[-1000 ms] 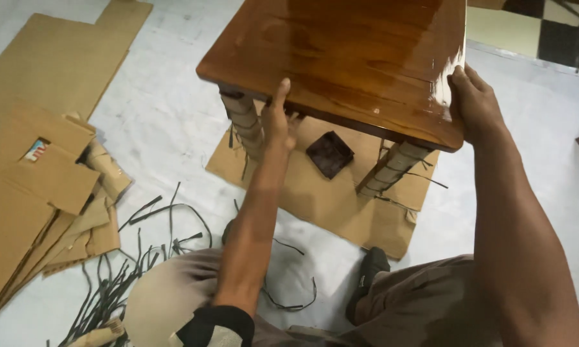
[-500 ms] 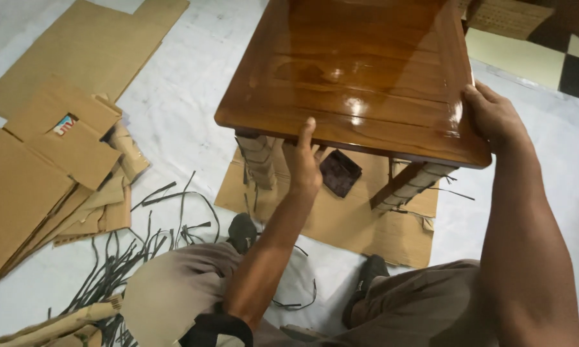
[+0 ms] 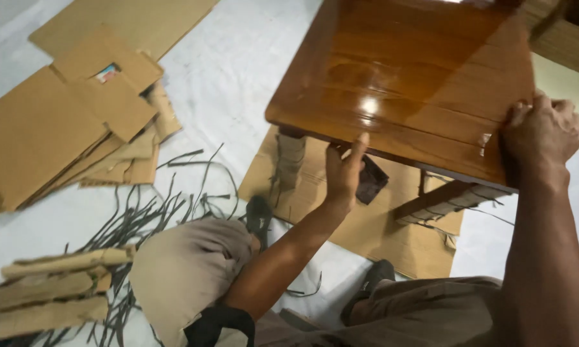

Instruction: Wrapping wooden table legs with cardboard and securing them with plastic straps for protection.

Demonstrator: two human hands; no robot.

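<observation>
A small glossy brown wooden table (image 3: 405, 77) stands over a cardboard sheet (image 3: 373, 228) on the floor. Its legs are wrapped in cardboard strips; one leg (image 3: 290, 159) shows at the near left, another (image 3: 440, 200) at the near right. My left hand (image 3: 344, 170) grips the table's near edge from below, thumb up on the rim. My right hand (image 3: 541, 135) clamps the near right corner, fingers curled over the top. A dark square object (image 3: 371, 180) lies on the cardboard under the table, partly hidden by my left hand.
Flattened cardboard boxes (image 3: 64, 115) lie at the left on a white floor (image 3: 225, 71). Black plastic straps (image 3: 148, 218) are strewn beside my left knee (image 3: 187, 270). Rolled cardboard pieces (image 3: 52, 289) sit at the lower left. My shoes (image 3: 258, 218) rest near the sheet's edge.
The view has swung left and down, so the table sits further right. My right hand has shifted from the side edge to curl over the near right corner; my left hand stays on the near edge.
</observation>
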